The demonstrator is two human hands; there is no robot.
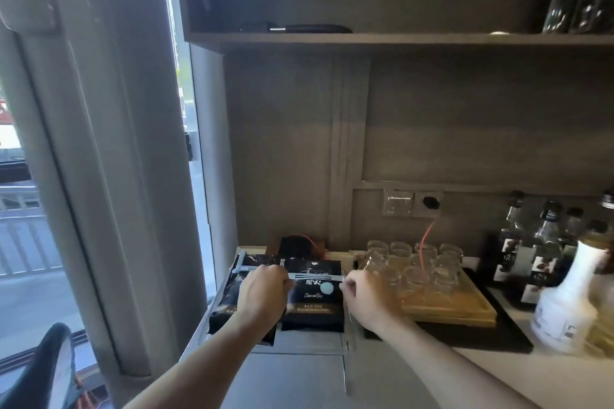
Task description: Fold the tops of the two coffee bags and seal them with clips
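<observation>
Two black coffee bags stand side by side at the back left of the counter. The right bag [314, 302] carries white lettering and a gold band. The left bag [229, 295] is partly behind my left wrist. A long silver clip [315, 277] lies across the right bag's top. My left hand [262, 292] grips its left end. My right hand [362, 292] pinches its right end at the bag's corner. Another silver clip [244, 267] sits on the left bag's top, reaching out past its left edge.
A wooden tray [448, 312] of several upturned glasses stands right of the bags on a black mat. Syrup bottles [545, 256] and a white bottle [564, 302] crowd the right side. A black box with a red cable [299, 247] sits behind the bags. A shelf [398, 38] hangs overhead.
</observation>
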